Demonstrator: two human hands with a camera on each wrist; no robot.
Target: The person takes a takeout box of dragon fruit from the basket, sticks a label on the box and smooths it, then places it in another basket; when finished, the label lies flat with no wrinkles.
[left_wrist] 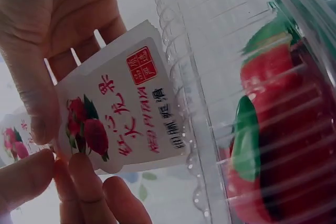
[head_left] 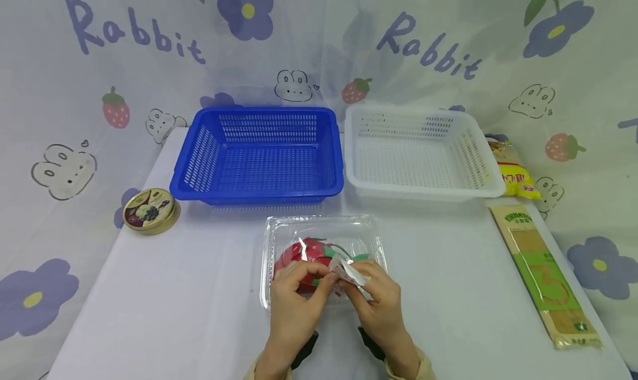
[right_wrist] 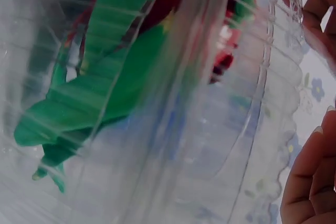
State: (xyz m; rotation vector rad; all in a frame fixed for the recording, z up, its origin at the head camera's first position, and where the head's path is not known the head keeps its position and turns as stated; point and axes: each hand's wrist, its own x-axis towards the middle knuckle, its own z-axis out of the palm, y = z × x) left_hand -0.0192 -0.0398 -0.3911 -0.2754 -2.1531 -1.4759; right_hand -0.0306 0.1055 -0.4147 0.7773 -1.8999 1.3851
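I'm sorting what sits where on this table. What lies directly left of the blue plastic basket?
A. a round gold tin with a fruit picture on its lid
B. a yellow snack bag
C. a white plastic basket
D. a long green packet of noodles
A: the round gold tin lies at the table's left edge, beside the blue plastic basket.

Bare desk [head_left: 199, 291] lies open left and right of the clear plastic clamshell box [head_left: 279, 230]. Far passage is blocked by the blue slotted plastic basket [head_left: 199, 164] and white slotted plastic basket [head_left: 478, 164]; a long green noodle packet [head_left: 543, 275] flanks the right edge, a round gold tin [head_left: 149, 209] the left.
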